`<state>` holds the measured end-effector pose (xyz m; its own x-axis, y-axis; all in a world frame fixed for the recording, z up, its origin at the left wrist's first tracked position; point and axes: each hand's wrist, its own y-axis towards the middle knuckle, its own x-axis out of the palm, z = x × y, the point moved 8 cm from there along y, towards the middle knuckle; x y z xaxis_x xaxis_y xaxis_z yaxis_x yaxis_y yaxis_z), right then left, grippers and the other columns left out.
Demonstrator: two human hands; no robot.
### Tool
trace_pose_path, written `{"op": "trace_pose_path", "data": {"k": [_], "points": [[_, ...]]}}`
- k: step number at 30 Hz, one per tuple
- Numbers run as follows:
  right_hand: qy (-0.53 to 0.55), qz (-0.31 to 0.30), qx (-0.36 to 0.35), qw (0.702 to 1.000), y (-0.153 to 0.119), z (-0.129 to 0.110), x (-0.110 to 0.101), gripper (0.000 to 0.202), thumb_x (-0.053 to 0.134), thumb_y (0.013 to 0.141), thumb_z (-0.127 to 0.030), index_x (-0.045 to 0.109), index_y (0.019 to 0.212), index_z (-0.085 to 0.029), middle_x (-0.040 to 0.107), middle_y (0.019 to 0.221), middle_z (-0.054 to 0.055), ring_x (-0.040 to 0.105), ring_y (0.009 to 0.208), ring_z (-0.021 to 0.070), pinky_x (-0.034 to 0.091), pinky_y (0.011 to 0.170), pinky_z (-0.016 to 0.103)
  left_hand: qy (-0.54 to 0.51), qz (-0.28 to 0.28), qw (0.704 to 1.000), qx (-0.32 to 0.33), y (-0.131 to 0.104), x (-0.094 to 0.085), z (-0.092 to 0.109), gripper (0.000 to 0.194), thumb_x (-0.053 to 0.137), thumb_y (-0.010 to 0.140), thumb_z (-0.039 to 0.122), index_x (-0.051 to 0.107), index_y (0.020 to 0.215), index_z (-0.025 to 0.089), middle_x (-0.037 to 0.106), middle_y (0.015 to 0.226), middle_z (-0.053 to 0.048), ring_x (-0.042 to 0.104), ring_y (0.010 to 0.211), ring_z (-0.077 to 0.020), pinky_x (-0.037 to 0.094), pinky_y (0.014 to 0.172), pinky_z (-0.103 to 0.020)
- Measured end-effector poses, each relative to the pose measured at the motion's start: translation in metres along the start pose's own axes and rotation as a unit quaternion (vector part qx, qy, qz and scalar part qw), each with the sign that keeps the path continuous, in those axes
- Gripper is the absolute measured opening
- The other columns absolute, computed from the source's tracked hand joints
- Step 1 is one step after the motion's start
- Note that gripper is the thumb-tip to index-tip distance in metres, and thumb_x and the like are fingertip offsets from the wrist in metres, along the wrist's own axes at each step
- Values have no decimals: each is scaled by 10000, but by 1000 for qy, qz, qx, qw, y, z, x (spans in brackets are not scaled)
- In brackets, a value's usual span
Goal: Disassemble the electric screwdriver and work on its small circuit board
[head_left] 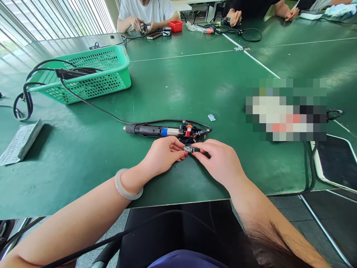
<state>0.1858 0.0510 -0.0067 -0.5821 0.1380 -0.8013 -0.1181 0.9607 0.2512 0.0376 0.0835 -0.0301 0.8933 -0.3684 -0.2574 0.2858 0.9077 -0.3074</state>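
Observation:
Between my fingertips is a small circuit board [189, 149], dark with pale parts on its face. My left hand [167, 152] pinches its left end, and my right hand [219, 158] grips its right end, where a dark piece sticks out. Just beyond my hands lies an opened cylindrical tool [147, 130] with a black grip, a blue band and a silver section. At its right end, wires and a red part [189, 130] are exposed, close to the board. Whether wires join the board to the tool I cannot tell. A black cable [111, 113] runs from there to the basket.
A green basket [125, 74] with black cables stands at the back left. A wrapped block [23, 143] lies at left, a small pale piece [211, 117] beyond the tool, a white-edged tablet-like device [337, 160] at right. Two people work across the table [178, 89].

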Motion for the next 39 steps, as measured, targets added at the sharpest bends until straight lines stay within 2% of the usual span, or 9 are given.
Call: {"op": "trace_pose_path", "data": {"k": [19,29,34,39], "points": [[4,10,13,1000,-2,0,0,215,662,827,-258,757,1021,-247,640,744,-21,514,594,103,388,574,253,-28,1,1000,-3,0,0,-1,127,753,738,163,641,791,131,709,677,-33,679,656,-130,543,621,-245],[6,16,16,1000,-2,-1,0,206,663,825,-262,755,1007,-238,633,731,-23,502,575,99,379,560,249,-1,1,1000,9,1,-1,-1,157,754,728,168,631,821,141,716,717,-35,692,699,-142,557,665,-265],[4,19,1,1000,-3,-9,1,136,675,817,-292,747,915,-233,639,728,-18,532,589,104,371,559,243,1,-9,1000,21,1,-2,0,239,755,751,316,599,832,154,716,725,-38,688,699,-151,545,669,-278],[-38,38,-15,998,-3,-22,4,100,655,832,-284,731,839,-219,649,736,-1,564,625,118,361,560,249,-1,10,1000,6,2,-5,2,288,797,699,272,555,807,162,680,644,4,665,634,-136,494,616,-241]]}}
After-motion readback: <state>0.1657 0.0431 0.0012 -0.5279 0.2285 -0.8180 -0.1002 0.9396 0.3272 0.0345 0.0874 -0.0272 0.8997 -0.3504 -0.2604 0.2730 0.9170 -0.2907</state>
